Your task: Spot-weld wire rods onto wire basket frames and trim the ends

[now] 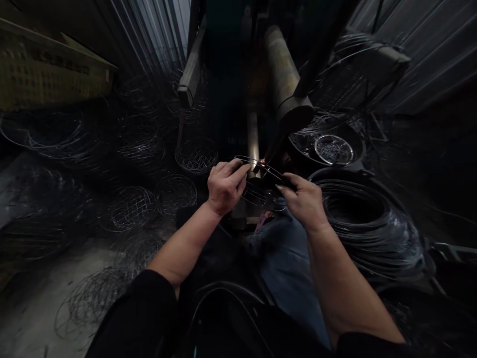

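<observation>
My left hand [226, 186] is closed in a pinch on the left side of a thin wire ring [275, 173]. On the right side of that ring, my right hand [304, 200] pinches with thumb and fingers. Between my hands the ring passes by the tip of a shiny metal rod [253, 141], which looks like a welding machine's lower electrode; a small orange glow shows beside it. Thin wires hang below the ring, and whether they belong to it I cannot tell. Above right, a thick worn metal cylinder [283, 67] projects from the dark machine.
Wire baskets [130, 208] lie in stacks on the left floor. A big coil of wire [367, 223] sits close to my right arm. Behind it, a pan [359, 149] holds a bowl of small metal bits [333, 150]. A yellow crate [55, 74] stands upper left.
</observation>
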